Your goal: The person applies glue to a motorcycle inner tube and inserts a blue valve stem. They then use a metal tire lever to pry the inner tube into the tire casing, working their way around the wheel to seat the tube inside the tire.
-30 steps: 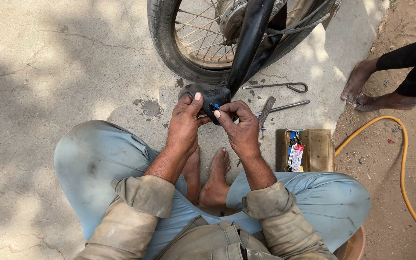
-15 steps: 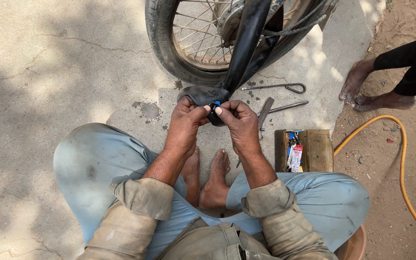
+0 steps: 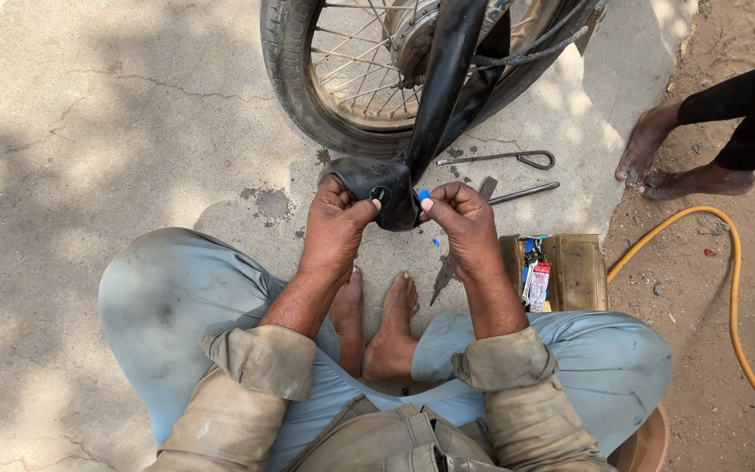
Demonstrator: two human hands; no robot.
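Inner tube runs up-down (slightly tilted), folded end in left hand, right hand.

Black inner tube, folded, pinched up, hanging from spoked wheel

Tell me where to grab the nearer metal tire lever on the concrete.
Take the tire lever by its right-hand rounded end, coming from above and the right. It lies flat on bare concrete there, while its left end runs in behind the right hand and black inner tube.

Hard daylight falls from above; dappled shade mottles the concrete ground left of the wheel. Focus is sharp throughout, without glare.
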